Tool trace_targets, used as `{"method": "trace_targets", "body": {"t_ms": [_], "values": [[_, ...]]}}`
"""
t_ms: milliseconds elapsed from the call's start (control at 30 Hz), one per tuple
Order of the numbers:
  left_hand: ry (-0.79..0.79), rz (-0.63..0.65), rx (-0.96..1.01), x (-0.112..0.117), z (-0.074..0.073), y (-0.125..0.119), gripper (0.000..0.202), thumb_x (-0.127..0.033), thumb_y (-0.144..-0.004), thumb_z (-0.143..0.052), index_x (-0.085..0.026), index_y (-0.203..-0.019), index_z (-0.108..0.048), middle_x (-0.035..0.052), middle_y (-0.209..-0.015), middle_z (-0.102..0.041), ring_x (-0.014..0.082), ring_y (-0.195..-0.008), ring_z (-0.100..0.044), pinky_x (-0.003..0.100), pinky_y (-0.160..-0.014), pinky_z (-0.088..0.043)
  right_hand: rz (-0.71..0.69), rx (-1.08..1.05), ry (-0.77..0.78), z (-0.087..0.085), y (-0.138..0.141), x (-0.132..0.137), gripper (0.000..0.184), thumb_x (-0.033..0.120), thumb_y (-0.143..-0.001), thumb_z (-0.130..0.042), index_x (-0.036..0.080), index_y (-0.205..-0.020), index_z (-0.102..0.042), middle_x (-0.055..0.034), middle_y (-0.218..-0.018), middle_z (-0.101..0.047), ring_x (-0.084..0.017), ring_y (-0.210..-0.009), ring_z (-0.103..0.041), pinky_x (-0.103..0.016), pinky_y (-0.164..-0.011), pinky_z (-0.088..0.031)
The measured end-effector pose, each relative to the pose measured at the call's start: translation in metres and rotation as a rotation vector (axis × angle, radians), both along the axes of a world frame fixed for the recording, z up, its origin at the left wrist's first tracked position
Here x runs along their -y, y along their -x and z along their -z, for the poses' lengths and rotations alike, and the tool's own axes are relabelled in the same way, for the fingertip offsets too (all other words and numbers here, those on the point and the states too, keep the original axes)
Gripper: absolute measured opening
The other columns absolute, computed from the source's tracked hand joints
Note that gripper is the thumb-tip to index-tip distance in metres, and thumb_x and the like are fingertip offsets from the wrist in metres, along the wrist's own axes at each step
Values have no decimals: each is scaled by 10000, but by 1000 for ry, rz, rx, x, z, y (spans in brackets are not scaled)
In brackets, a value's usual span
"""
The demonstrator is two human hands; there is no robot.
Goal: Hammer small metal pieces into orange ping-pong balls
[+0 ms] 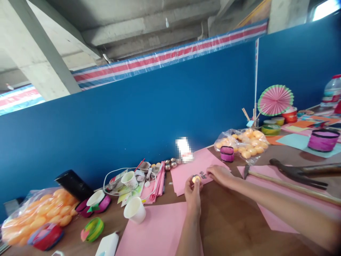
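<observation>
My left hand (193, 193) reaches forward over the brown table (234, 224) and pinches a small orange ball (196, 179) between its fingertips. My right hand (220, 174) comes in from the right, fingers curled, resting on a pink paper sheet (186, 170) beside a small dark item (203, 174). Whether the right hand holds anything is hidden. Both hands meet just above the pink sheet's near edge.
A hammer (290, 185) and pliers (298, 174) lie at right on pink paper. Bags of orange balls sit at far left (37, 211) and behind (246, 142). Paper cups (135, 209), tape rolls (92, 229), a purple roll (227, 153), a paper fan (275, 100) and a blue partition (149, 113) surround.
</observation>
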State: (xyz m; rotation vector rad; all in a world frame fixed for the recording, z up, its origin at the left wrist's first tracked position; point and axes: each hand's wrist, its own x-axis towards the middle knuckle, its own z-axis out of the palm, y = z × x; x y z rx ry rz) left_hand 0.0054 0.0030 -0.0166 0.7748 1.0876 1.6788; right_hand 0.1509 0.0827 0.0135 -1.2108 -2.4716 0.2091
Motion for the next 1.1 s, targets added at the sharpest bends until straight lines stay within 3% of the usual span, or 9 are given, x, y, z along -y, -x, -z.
{"method": "trace_targets", "body": {"t_ms": [267, 533, 800, 1100], "values": [[5, -15, -3, -1, 1, 0, 455, -371, -693, -623, -148, -1074, -514, 94, -988, -592, 158, -835, -604, 311, -775, -500, -7, 35, -5, -3, -1, -1, 143, 188, -772, -447, 190, -755, -588, -42, -774, -620, -164, -736, -557, -230, -621, -338], [31, -53, -29, 3, -11, -4, 421, -364, -680, -635, -135, -1022, -546, 95, -957, -601, 170, -824, -598, 321, -752, -504, 0, 39, -7, -3, 1, 4, 208, 178, -805, -402, 165, -724, -593, -65, -745, -605, -164, -734, -558, -225, -627, -340], [15, -23, -34, 1, -4, -1, 423, -378, -679, -632, -161, -1032, -547, 86, -997, -589, 168, -847, -591, 321, -765, -499, 42, 15, 6, -2, -2, 12, 238, 185, -818, -387, 154, -729, -605, -85, -747, -611, -169, -715, -568, -235, -626, -346], [8, -27, -78, 4, -9, -3, 444, -382, -679, -630, -152, -1050, -548, 94, -969, -603, 181, -856, -592, 319, -765, -496, 60, -8, -4, 5, -6, 11, 237, 188, -828, -373, 183, -764, -601, -60, -758, -606, -162, -734, -570, -234, -627, -344]]}}
